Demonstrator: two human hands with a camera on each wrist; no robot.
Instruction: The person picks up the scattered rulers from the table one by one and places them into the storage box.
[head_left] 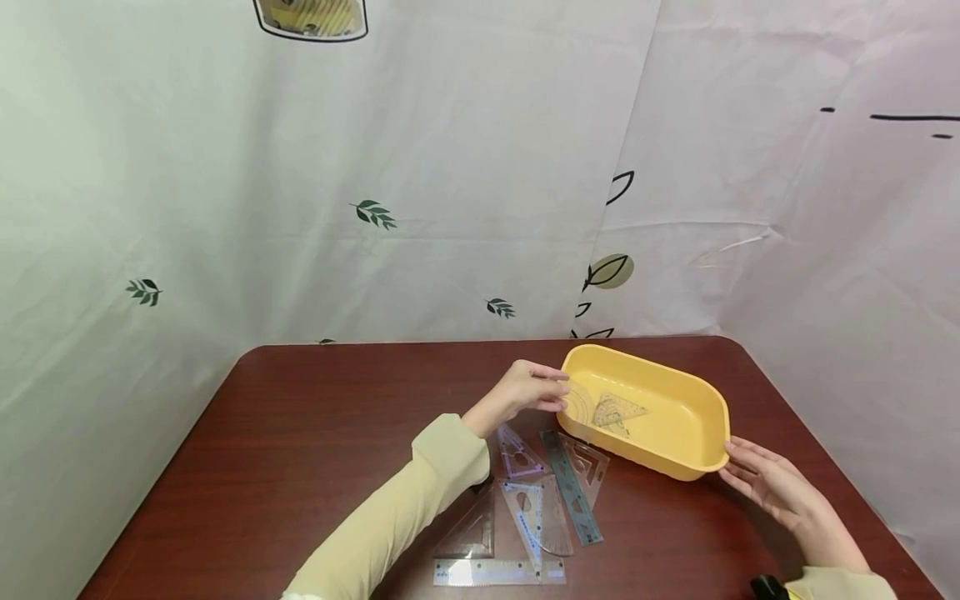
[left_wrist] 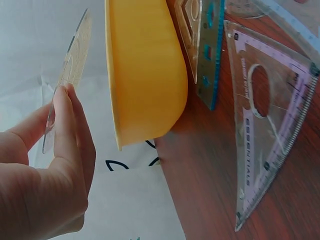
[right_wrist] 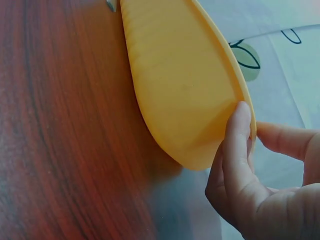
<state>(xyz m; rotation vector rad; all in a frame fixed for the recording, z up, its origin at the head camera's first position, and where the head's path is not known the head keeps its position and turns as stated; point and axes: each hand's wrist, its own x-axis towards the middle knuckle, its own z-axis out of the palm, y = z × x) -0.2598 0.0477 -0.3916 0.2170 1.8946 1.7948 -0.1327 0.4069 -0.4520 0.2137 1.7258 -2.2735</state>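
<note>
My left hand [head_left: 522, 390] pinches a clear protractor [left_wrist: 76, 60] between thumb and fingers, over the left end of a yellow plastic basin [head_left: 678, 412]. In the left wrist view the protractor is upright, apart from the basin's outer wall. At the opposite end, my right hand [head_left: 780, 493] grips the basin's rim, with fingers against the outside wall and the thumb on the other side. Inside the basin lies a clear set square [head_left: 617, 408], with some small dark markings beside it. Below my left hand, a purple-marked set square [head_left: 519, 454] lies on the table.
On the dark red table [head_left: 315, 442], in front of the basin, lie a teal ruler [head_left: 572, 487], a blue-marked set square [head_left: 528, 512], a clear protractor [head_left: 555, 521], more set squares [head_left: 476, 529] and a clear ruler [head_left: 487, 572]. A patterned white cloth [head_left: 450, 167] hangs behind.
</note>
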